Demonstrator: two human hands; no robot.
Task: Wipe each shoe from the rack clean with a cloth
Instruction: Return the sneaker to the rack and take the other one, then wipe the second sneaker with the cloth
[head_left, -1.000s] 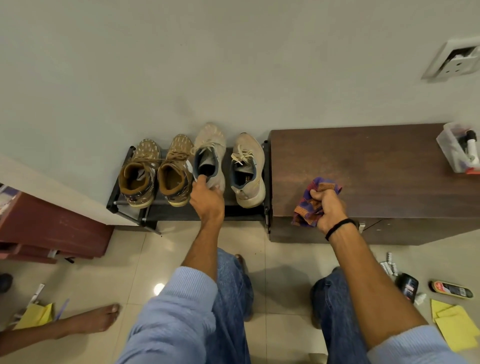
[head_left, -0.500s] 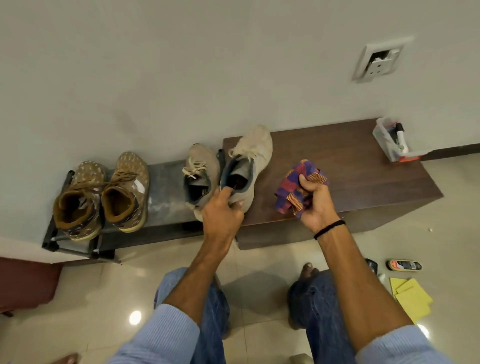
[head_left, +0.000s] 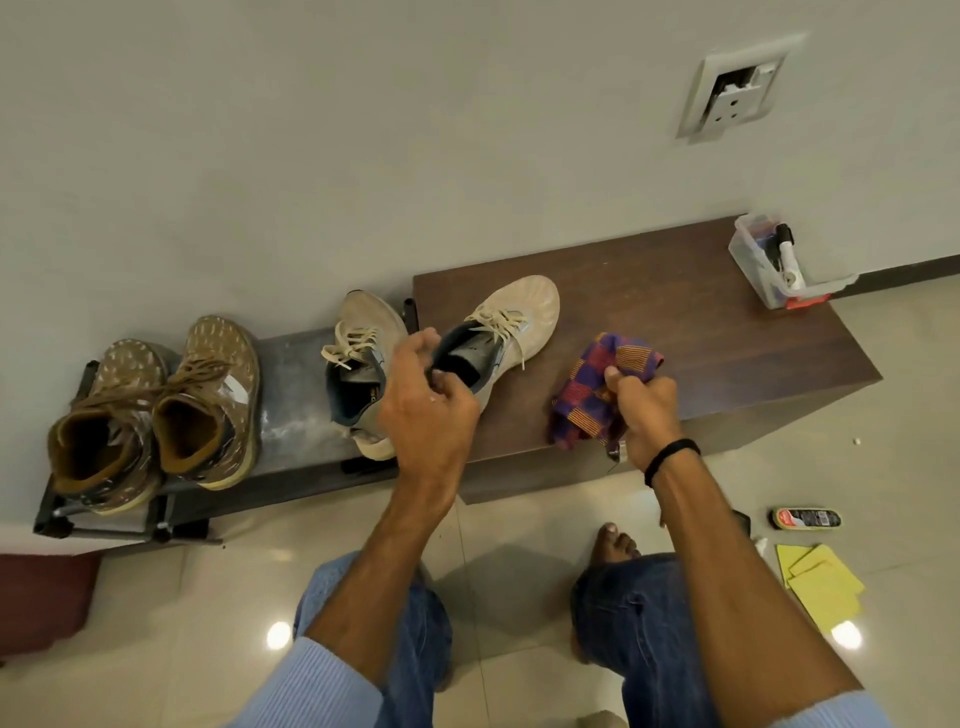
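Observation:
My left hand grips a beige sneaker by its heel collar, with the shoe over the left end of the brown wooden cabinet. Whether its sole touches the cabinet top I cannot tell. My right hand holds a bunched purple, red and orange checked cloth just right of the shoe. The matching beige sneaker stands on the dark shoe rack, partly behind my left hand. Two brown spotted boots stand at the rack's left end.
A clear plastic box with a bottle in it stands at the cabinet's far right. On the tiled floor at the right lie a shoe-polish container and yellow sheets. A wall socket is above. My knees and bare foot are below.
My left hand lifted the beige sneaker off the rack and carried it right, over the cabinet. The other sneaker stays on the rack. My right hand keeps the cloth.

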